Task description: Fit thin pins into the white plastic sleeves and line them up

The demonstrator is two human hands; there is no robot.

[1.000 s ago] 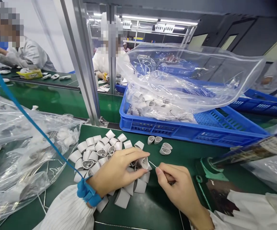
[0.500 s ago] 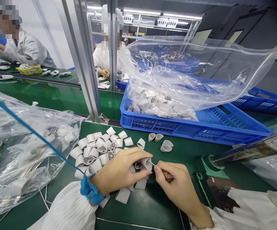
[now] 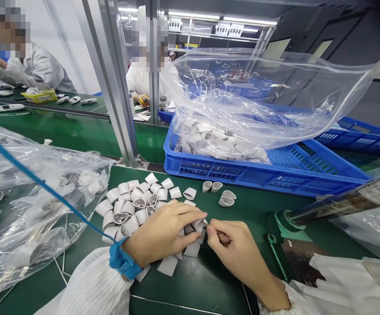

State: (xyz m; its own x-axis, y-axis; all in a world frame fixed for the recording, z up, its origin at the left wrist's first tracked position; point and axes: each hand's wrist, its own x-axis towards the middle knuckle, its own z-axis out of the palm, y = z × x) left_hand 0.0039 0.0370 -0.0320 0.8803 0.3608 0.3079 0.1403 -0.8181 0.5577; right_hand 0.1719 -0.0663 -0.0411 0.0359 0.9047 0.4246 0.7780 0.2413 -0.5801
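Observation:
Between the thumb and fingers of my left hand [image 3: 163, 232], a short white plastic sleeve [image 3: 197, 225] with an open oval end is held, partly hidden by the fingers. The wrist wears a blue strap [image 3: 124, 259] with a blue cord. Just to the right, my right hand [image 3: 239, 251] is closed in a pinch on a thin stick [image 3: 206, 222], its tip at the sleeve's open end. Most of that stick is hidden. Beside and beneath my left hand lies a pile of similar white sleeves [image 3: 129, 206]. Several more sleeves [image 3: 226, 201] stand apart on the green table.
A blue crate [image 3: 209, 171] behind holds a clear plastic bag [image 3: 275, 127] of sleeves. On the left lie another clear bag [image 3: 45, 175] and thin rods. A metal post [image 3: 111, 83] rises behind the pile. A green-based fixture [image 3: 286, 223] stands right. Two co-workers sit across.
The held sleeve has turned, so less of its opening shows. My right hand has shifted slightly left, closer to my left fingers. One sleeve behind my left hand lies differently.

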